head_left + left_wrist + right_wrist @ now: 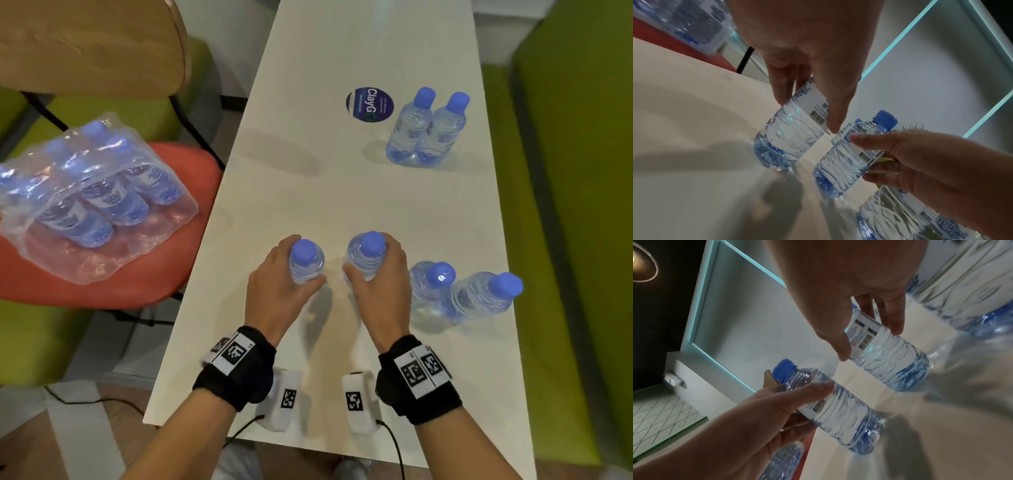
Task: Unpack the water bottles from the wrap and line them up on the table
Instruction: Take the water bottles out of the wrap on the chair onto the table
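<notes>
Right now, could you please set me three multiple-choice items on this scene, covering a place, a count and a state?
1. Where does the wrapped pack lie?
A. on the red chair seat
B. on the table
C. on the floor

2. How many bottles are over the table, counting the held ones?
A. four
B. six
C. eight

3. What is the left hand doing?
A. resting flat
B. gripping a bottle
C. tearing wrap

Answers:
1 A, the pack sits on the red chair seat beside the table.
2 B, three pairs show.
3 B, its fingers curl round the left-hand bottle; the right hand grips another bottle.
</notes>
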Demonstrator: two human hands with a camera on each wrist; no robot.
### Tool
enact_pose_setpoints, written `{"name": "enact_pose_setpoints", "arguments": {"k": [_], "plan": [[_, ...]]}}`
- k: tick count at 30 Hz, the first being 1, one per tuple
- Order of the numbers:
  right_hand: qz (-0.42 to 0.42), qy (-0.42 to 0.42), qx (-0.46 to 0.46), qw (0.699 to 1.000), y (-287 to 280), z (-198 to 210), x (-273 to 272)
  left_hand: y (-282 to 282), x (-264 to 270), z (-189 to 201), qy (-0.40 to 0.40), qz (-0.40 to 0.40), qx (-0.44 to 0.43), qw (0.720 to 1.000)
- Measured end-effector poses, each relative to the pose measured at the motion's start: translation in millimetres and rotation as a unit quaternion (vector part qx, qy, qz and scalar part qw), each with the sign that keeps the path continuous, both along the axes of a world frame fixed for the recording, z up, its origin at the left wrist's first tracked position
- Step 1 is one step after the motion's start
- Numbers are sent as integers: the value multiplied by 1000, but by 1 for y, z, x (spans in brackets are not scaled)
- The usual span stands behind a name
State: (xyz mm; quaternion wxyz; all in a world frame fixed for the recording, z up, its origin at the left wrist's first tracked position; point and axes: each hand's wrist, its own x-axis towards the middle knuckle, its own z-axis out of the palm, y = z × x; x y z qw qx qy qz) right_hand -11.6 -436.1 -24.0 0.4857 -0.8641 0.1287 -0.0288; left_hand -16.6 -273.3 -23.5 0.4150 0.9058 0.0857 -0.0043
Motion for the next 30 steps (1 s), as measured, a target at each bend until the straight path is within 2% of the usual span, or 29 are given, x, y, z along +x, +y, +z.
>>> {"name": "enact_pose_setpoints", "arguments": {"k": [6, 10, 13, 15, 18, 22, 25, 30], "plan": [[5, 2, -25, 1000, -7, 2, 8, -14, 16, 5, 14, -34, 1, 999], [9, 10, -19, 1000, -2, 17, 10, 3, 13, 4, 50, -46, 24, 997], [14, -59, -26, 998, 11, 43, 18, 31, 10, 2, 49, -39, 65, 996], [33, -130, -41, 990, 29, 62, 25, 57, 9, 3, 36, -1, 73, 997], [98, -196, -43, 975, 71, 86, 36, 104, 7, 6, 17, 76, 93, 993], [254, -229, -50, 938, 149, 93, 47, 169, -2, 16, 0, 187, 120, 975], [357, -196, -68, 911, 209, 80, 58, 213, -2, 18, -5, 238, 125, 963], [453, -121, -137, 873, 290, 45, 90, 267, 11, 21, -10, 267, 145, 953]]}}
